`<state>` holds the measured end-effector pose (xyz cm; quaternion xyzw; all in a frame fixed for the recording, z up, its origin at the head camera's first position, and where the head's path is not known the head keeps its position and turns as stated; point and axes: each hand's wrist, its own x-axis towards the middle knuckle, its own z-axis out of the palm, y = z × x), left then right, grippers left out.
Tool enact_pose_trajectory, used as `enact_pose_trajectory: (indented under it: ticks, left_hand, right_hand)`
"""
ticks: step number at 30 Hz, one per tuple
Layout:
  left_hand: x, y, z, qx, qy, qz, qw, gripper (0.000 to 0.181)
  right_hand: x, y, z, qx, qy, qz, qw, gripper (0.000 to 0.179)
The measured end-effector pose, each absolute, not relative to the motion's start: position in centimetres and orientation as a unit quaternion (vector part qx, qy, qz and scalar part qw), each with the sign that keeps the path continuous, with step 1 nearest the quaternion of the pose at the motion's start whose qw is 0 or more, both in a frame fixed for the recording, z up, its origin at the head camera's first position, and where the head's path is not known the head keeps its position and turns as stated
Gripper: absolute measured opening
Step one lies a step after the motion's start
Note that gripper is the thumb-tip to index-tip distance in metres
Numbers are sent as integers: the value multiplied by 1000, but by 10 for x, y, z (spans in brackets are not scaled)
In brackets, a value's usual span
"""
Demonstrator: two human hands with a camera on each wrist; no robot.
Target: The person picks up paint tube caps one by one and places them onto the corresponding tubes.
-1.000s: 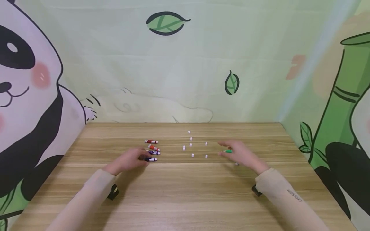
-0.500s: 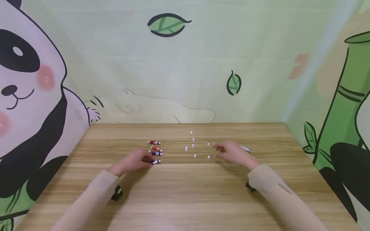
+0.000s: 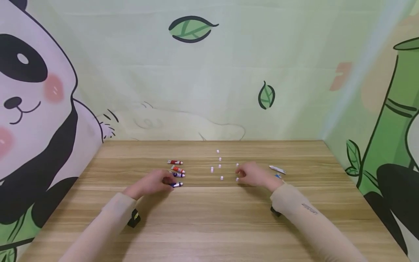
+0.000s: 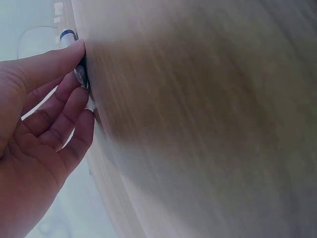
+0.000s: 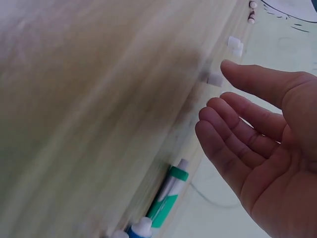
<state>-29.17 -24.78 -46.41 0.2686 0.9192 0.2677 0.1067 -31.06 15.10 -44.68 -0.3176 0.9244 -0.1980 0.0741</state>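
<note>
Four-fingered grip and thumb of my left hand [image 3: 154, 183] hold the back end of a dark blue paint tube [image 3: 177, 185] at the left; its white front with a blue band [image 4: 68, 37] sticks out past the thumb. Just behind it lies a purple-blue paint tube [image 3: 178, 175], partly hidden by the fingers. Reaching toward the middle, my right hand [image 3: 253, 174] has thumb and fingers apart, with nothing gripped. One small white piece [image 3: 237, 179] is by its fingertips, and in the right wrist view a white piece [image 5: 215, 79] shows beyond the thumb tip.
An orange-red tube [image 3: 178, 169] and a dark red tube [image 3: 175, 162] lie farther back left. Several small white pieces [image 3: 222, 178] are scattered mid-table. At right lie a white tube [image 3: 277, 170], a green-and-white tube [image 5: 166, 196] and a blue one [image 3: 278, 176].
My right hand has moved left from the right-hand tubes to the white pieces, uncovering tubes behind it. The dark blue tube has turned slightly in my left hand.
</note>
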Motion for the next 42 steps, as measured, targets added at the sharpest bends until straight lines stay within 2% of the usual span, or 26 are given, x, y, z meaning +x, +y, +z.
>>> enact_pose_trajectory:
  ticks: [11,26,33,37,42]
  left_hand:
    - [-288,-246,-463,265,913,290,112,16]
    - [-290,-245,-458,239,916,295,128,15]
    - [-292,-247,-457,252,910,304,127,15]
    - [-297,-249,-446,266,904,320,98,15]
    - [-304,-257,-410,264,904,328,75,16]
  right_hand:
    - [-311,142,-450,-286,936,-178,99,6]
    - [-311,143,-448,-261,939,-197,104,4]
    - [-312,145,-448,-275,933,-210,100,5]
    - [-311,147,-446,-290,928,-216,94,5]
    - [-310,149,-443,-303,923,-222,88,4]
